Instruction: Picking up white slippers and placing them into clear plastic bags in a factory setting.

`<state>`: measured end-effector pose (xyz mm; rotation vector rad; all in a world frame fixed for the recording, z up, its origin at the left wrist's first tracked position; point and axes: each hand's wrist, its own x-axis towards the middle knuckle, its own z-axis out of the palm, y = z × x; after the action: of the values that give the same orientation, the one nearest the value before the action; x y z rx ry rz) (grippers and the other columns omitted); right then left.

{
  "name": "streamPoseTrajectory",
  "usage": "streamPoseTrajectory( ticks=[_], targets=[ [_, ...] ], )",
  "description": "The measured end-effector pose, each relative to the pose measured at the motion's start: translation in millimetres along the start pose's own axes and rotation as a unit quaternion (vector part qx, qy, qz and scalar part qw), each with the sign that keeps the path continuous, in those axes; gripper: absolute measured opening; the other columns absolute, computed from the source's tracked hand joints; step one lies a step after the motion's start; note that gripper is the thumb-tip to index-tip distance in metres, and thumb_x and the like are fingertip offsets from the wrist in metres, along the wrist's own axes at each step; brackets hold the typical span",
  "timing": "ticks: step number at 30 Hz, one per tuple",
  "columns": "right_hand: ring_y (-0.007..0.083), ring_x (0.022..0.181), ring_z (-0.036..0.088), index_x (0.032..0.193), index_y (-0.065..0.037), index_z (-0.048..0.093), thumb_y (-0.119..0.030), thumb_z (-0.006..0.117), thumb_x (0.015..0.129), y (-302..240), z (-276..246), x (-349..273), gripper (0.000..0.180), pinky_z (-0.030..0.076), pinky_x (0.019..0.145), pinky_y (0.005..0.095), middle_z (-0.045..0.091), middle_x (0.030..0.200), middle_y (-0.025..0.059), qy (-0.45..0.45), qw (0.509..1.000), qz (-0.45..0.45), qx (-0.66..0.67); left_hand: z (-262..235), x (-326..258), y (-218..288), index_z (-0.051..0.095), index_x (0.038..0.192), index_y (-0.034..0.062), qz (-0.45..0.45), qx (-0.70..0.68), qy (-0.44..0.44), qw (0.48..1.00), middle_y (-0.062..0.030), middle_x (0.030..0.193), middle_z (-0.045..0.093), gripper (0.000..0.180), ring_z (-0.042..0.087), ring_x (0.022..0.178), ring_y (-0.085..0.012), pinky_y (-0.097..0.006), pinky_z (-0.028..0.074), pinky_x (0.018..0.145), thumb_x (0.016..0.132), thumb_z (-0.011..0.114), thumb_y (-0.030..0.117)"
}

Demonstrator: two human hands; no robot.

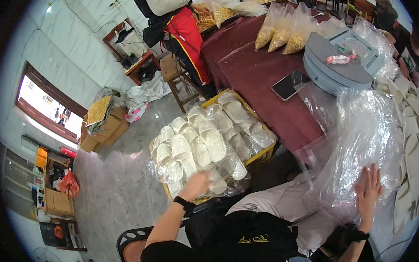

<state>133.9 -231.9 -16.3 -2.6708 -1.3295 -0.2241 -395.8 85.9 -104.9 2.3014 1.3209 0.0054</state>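
Note:
My left hand is closed at the near edge of a heaped yellow crate, gripping a pair of white slippers in a clear bag. Motion blurs it a little, and its fingertips are partly hidden. Many more bagged white slippers fill the crate beside it. My right hand lies with fingers spread on a stack of clear plastic bags at the right. Next to that stack, loose off-white slippers lie in a long overlapping row.
A dark red cloth covers the table, holding a phone, a grey scale and bags of yellow pieces. Another person works at the far end beside a wooden stool. Cardboard boxes sit on the floor.

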Motion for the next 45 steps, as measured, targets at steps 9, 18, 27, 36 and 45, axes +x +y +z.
streamPoseTrajectory(
  ticks=[9,18,27,36,45],
  targets=[
    [0.0316,0.151,0.024,0.147,-0.015,0.05,-0.038,0.055,0.093,-18,-15,7,0.058,0.011,0.118,0.0465,0.032,0.162,0.0083,-0.032,0.999,0.03,0.026,74,42,32,0.053,0.138,0.0217,0.393,0.276,-0.07,0.874,-0.0055,0.158,0.034,0.058,0.026,0.149,-0.0266,-0.07,0.029,0.108,0.082,0.067,0.017],
    [0.035,0.15,0.023,0.142,-0.016,0.055,-0.036,0.061,0.089,-16,-20,-9,0.057,0.009,0.118,0.0569,0.036,0.16,0.0081,-0.019,0.996,0.052,0.071,101,55,53,0.069,0.124,0.0225,0.392,0.391,-0.173,0.815,-0.0042,0.161,0.032,0.04,0.017,0.153,-0.026,-0.076,0.004,0.114,0.088,0.058,0.035],
    [0.0337,0.15,0.025,0.142,-0.015,0.056,-0.034,0.062,0.09,-14,-8,0,0.056,0.011,0.118,0.0561,0.037,0.16,0.0085,0.021,0.998,0.015,0.063,102,73,30,0.076,0.104,0.0165,0.4,0.413,-0.063,0.816,-0.0005,0.141,0.058,0.027,0.041,0.141,-0.0201,-0.067,0.0,0.121,0.089,0.054,0.018],
    [0.032,0.15,0.025,0.143,-0.017,0.056,-0.038,0.058,0.092,-11,-7,0,0.055,0.009,0.119,0.0518,0.036,0.16,0.0063,0.003,0.999,0.021,0.041,106,81,31,0.076,0.099,0.0217,0.33,0.429,-0.062,0.839,0.0031,0.141,0.055,0.022,0.04,0.138,-0.0189,-0.068,0.006,0.119,0.087,0.058,0.022],
    [0.0302,0.151,0.023,0.143,-0.017,0.056,-0.036,0.058,0.092,-3,0,-4,0.054,0.01,0.118,0.0497,0.036,0.161,0.0054,0.003,0.999,0.024,0.032,83,114,54,0.077,0.106,0.018,0.26,0.409,-0.032,0.874,0.0006,0.139,0.054,0.026,0.04,0.138,-0.0195,-0.068,0.013,0.117,0.086,0.06,0.022]
  ],
)
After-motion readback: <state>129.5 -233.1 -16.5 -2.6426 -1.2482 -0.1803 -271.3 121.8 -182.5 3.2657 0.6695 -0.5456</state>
